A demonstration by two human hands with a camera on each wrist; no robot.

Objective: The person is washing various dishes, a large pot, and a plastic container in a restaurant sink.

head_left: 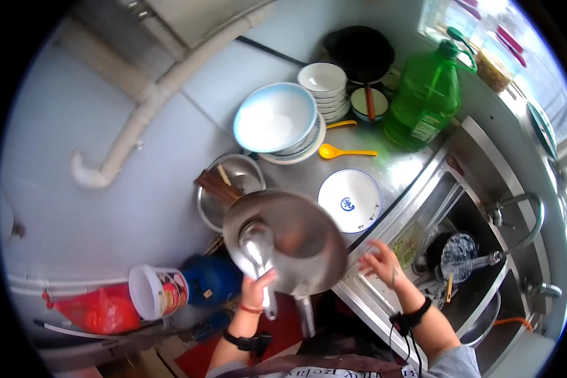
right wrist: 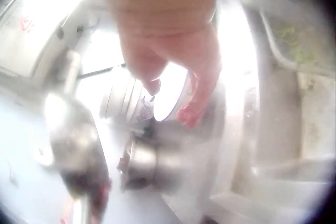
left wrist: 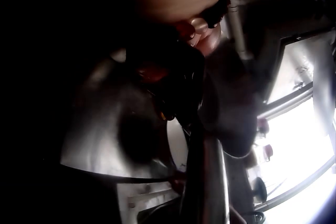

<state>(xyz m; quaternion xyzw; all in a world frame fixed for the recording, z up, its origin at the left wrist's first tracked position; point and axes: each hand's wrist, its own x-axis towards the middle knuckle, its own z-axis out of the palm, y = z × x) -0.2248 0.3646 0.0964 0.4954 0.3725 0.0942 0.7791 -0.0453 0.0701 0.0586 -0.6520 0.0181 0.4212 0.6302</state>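
Note:
My left hand point(head_left: 256, 291) grips a shiny metal ladle point(head_left: 256, 244) near its bowl, at the near left rim of a wide metal wok point(head_left: 296, 242). The ladle overlaps the inside of the wok in the head view. A metal handle point(head_left: 304, 315) points down from the wok's near side. In the dark left wrist view the wok point(left wrist: 105, 148) shows at the left. My right hand point(head_left: 382, 264) holds nothing, its fingers loosely spread over the sink's front edge, just right of the wok. A white bowl point(head_left: 349, 200) with a blue mark lies beyond it.
A steel pot point(head_left: 252, 169) stands behind the wok. Farther back are a pale blue basin point(head_left: 276, 116), stacked bowls point(head_left: 322, 79), a yellow spoon point(head_left: 346, 152) and a green bottle point(head_left: 425, 94). Right, the sink point(head_left: 384, 223) holds a dark soapy pot point(head_left: 458, 255) under the faucet point(head_left: 535, 220).

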